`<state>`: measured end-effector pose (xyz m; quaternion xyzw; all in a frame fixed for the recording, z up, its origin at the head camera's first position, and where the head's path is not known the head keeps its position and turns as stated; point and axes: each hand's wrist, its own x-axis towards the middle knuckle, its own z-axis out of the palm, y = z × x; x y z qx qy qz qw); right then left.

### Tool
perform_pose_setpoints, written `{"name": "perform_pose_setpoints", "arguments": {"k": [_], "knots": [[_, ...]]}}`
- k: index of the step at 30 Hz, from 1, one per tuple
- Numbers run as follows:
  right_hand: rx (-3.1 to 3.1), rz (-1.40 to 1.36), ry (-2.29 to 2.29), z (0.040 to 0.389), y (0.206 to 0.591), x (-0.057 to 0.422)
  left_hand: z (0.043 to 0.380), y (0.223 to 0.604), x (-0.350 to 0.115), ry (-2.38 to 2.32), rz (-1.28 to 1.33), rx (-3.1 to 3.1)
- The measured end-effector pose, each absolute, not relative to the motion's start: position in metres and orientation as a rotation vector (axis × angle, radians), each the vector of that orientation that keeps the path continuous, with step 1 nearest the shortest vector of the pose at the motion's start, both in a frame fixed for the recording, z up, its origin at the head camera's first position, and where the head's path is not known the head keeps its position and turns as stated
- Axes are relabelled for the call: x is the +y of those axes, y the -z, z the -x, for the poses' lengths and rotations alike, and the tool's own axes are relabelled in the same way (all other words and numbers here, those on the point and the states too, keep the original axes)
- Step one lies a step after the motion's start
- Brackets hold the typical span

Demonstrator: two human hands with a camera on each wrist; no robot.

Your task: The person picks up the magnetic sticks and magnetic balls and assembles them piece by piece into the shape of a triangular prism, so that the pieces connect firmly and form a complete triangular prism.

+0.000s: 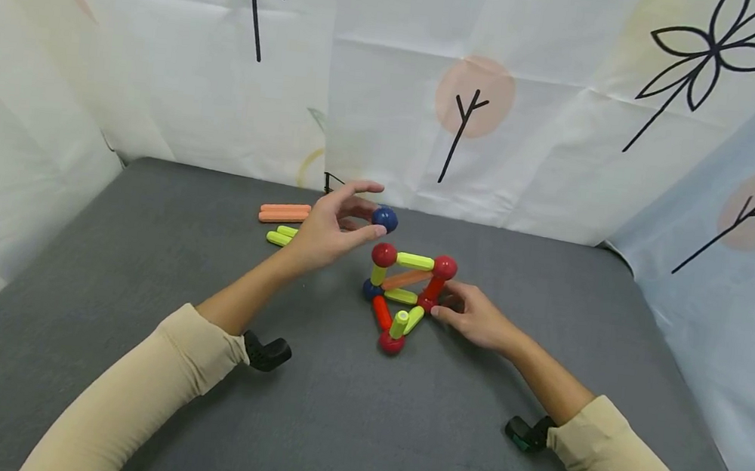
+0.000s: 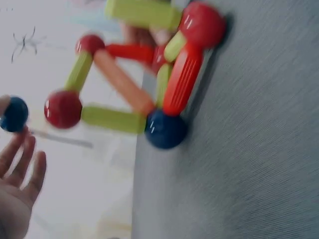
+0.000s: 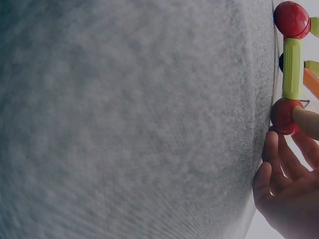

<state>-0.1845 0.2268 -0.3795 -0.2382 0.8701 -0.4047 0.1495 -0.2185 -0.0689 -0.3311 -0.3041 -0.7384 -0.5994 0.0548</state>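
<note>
My left hand (image 1: pixel 323 234) pinches a blue ball (image 1: pixel 385 219) between thumb and fingers, in the air just behind and above a ball-and-stick frame. That frame stands on the table, built from red and blue balls joined by yellow-green, red and orange sticks. Its upper edge is a yellow-green stick (image 1: pixel 415 262) between two red balls. At its front, a short yellow-green stick (image 1: pixel 399 324) points up from a red ball (image 1: pixel 391 342). With thumb and fingers, my right hand (image 1: pixel 478 319) grips the red ball (image 3: pixel 286 115) at the frame's lower right corner.
Behind my left hand lie orange sticks (image 1: pixel 284 214) and yellow-green sticks (image 1: pixel 279 238), partly covered by the hand. The grey table (image 1: pixel 345 429) ends at a white printed cloth (image 1: pixel 389 115) at the back and sides.
</note>
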Motion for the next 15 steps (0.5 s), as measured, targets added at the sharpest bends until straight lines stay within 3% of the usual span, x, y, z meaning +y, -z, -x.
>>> {"name": "perform_pose_setpoints", "arguments": {"k": [6,15], "knots": [[2.494,0.713,1.181,0.186,0.379,0.227,0.187,0.33,-0.058,1.83,1.242,-2.212],[2.498,0.712,1.172,0.184,0.38,0.228,0.173,0.344,-0.05,1.731,1.398,-2.379]]}}
